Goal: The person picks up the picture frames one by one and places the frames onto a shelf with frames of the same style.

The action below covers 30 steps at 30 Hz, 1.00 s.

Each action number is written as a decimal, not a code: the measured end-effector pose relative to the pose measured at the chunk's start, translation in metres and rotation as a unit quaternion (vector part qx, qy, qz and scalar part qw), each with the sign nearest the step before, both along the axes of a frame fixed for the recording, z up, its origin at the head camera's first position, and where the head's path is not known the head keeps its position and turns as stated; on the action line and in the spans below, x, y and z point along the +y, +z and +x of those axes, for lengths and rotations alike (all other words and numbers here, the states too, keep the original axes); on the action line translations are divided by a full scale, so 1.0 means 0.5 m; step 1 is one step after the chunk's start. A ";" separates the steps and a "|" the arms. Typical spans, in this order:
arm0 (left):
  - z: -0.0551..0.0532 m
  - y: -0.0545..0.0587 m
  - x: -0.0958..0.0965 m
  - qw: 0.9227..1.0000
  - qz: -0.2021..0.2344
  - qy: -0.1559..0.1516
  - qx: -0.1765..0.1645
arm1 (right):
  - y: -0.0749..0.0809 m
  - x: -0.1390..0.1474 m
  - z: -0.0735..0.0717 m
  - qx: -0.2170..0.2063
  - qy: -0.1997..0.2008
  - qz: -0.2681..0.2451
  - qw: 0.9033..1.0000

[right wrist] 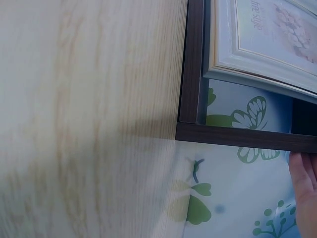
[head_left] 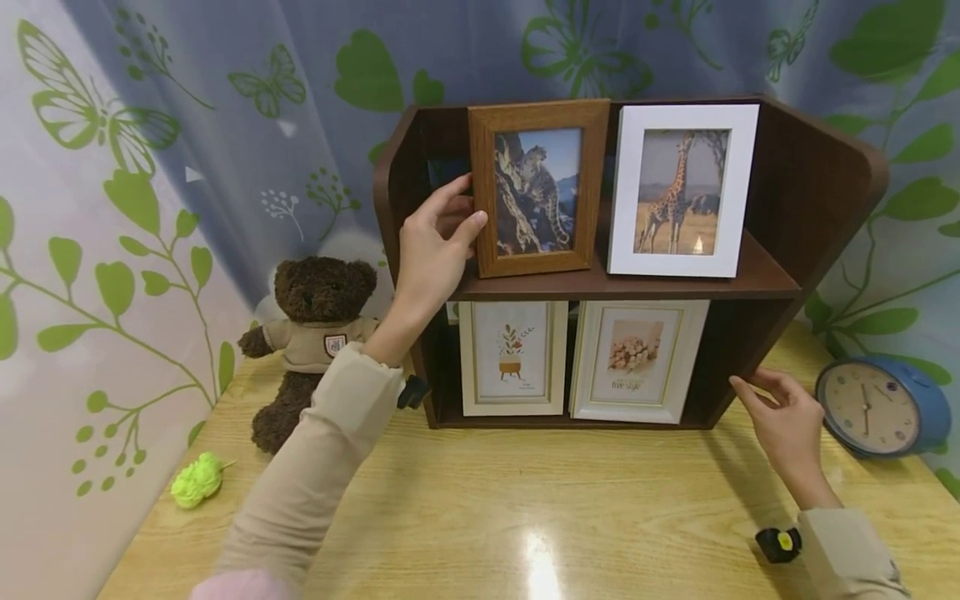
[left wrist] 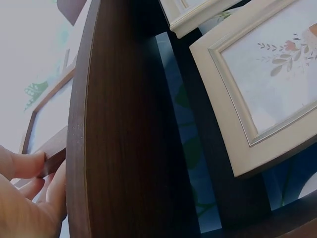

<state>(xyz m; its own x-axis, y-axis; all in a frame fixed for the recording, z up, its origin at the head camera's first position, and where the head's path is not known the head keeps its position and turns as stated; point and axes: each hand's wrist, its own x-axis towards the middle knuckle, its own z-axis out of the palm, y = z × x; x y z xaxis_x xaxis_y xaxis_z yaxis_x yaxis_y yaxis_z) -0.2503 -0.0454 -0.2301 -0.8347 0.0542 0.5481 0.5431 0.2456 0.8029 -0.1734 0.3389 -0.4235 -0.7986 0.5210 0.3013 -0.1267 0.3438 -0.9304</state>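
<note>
My left hand [head_left: 438, 242] pinches the left edge of a brown wooden picture frame [head_left: 540, 264], thumb in front and fingers at its side. The frame shows a leopard on a tree and stands on the upper level of a dark brown shelf [head_left: 825, 179]. To its right is a white picture frame [head_left: 742, 192] with a giraffe. In the left wrist view, the thumb [left wrist: 27, 165] lies on the brown frame's edge, partly behind the shelf's side panel [left wrist: 124, 119]. My right hand [head_left: 783, 421] touches the outer right side of the shelf low down, its fingers [right wrist: 301, 173] fairly straight.
Two cream picture frames, one with a plant [head_left: 468, 358] and one with flowers [head_left: 697, 333], stand on the lower level. A brown teddy bear [head_left: 311, 342] and a yellow-green flower-like ball [head_left: 197, 481] are at the left. A blue clock [head_left: 930, 408] lies tilted at the right on the wooden table [head_left: 600, 500].
</note>
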 end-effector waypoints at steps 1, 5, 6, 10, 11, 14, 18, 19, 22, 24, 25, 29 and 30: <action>-0.002 0.000 0.001 1.000 -0.003 0.002 0.002 | 0.000 0.000 0.001 0.002 0.001 0.002 1.000; -0.013 0.000 0.004 1.000 0.001 0.005 0.004 | -0.001 -0.001 0.001 0.009 -0.003 0.014 1.000; -0.016 0.000 0.005 1.000 0.004 0.004 0.002 | -0.002 0.000 0.001 0.011 -0.003 0.010 1.000; -0.023 0.001 0.007 1.000 0.012 0.006 -0.014 | -0.002 0.000 0.001 0.008 -0.002 0.004 1.000; -0.023 0.002 0.007 1.000 0.012 0.006 -0.018 | -0.002 -0.001 0.001 0.008 -0.002 0.004 1.000; -0.024 0.004 0.004 0.999 0.014 0.007 -0.029 | -0.002 -0.001 0.001 0.008 -0.003 0.006 1.000; -0.024 0.006 0.001 0.999 0.016 0.007 -0.036 | -0.005 0.000 -0.001 0.004 -0.007 0.001 1.000; -0.024 0.005 0.001 0.999 0.017 0.007 -0.036 | -0.005 0.001 -0.002 0.001 -0.009 0.001 1.000; -0.025 0.006 0.000 0.999 0.016 0.006 -0.038 | -0.004 0.001 -0.002 -0.004 -0.009 -0.004 1.000; -0.025 0.006 0.000 0.999 0.014 0.005 -0.040 | -0.002 0.001 -0.002 -0.004 -0.007 -0.006 1.000; -0.025 0.007 0.001 0.999 0.013 0.005 -0.041 | -0.001 0.001 -0.002 -0.003 -0.006 -0.007 1.000; -0.025 0.008 0.001 0.999 0.011 0.006 -0.053 | -0.002 0.001 -0.001 -0.004 -0.008 -0.002 1.000; -0.024 0.008 0.001 0.998 0.010 0.006 -0.057 | -0.003 0.001 -0.001 -0.004 -0.009 -0.002 1.000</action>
<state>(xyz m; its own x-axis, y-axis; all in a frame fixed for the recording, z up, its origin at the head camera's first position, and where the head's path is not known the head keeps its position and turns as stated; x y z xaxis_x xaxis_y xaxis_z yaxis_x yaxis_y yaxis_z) -0.2625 -0.0450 -0.2260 -0.8920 0.0339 0.4509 0.4456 0.2350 0.8639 -0.1740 0.3393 -0.4249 -0.7920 0.5355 0.2931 -0.1132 0.3430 -0.9325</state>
